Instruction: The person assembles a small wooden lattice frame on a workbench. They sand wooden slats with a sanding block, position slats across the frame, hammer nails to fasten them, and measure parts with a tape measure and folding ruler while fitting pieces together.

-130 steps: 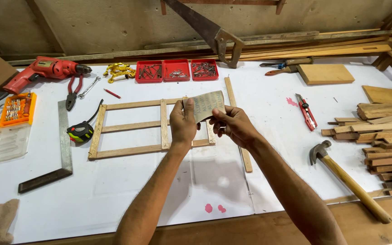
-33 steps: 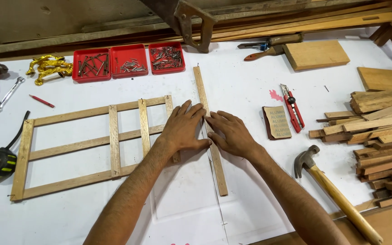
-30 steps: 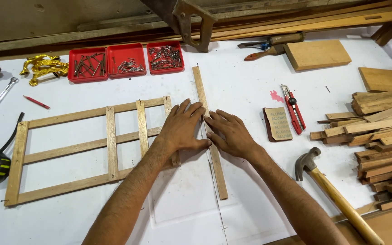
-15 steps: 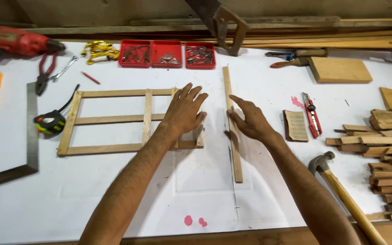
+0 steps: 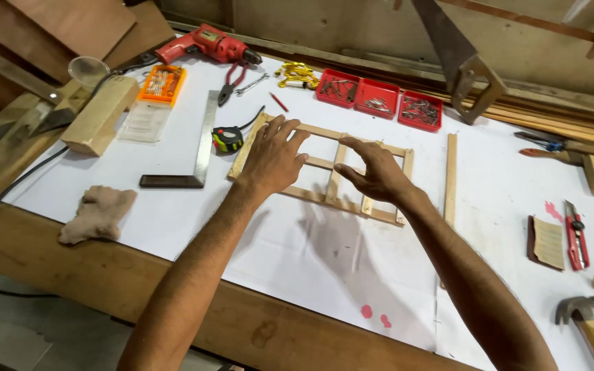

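Both hands have lifted off the strip they were pressing a second ago and shifted leftward, and the view has swung left, bringing a wood block and a rag into sight. Nearest the body, the front edge of the worktop is bare, worn timber; beyond it lies a white sheet marked with a few pink spots. On the left, a crumpled tan rag sits soft and lumpy by the edge.

Further in, the left hand hovers with fingers spread wide over the left part of the wooden frame, holding nothing. The right hand is also open and empty, fingers loosely extended above the frame's right bars. Whether either palm touches the wood cannot be told.

That frame lies flat at mid-worktop, a small ladder-like grid of thin pale slats. It looks light and stiff but likely weak at its joints, so it would best be taken by the two long rails rather than the short cross bars. A loose slat lies just right of it.

Left of the frame are a steel square and a tape measure. Far right sit a sanding block, a red cutter and a hammer. At the back stand three red trays of small hardware, pliers, a red drill and a handsaw.
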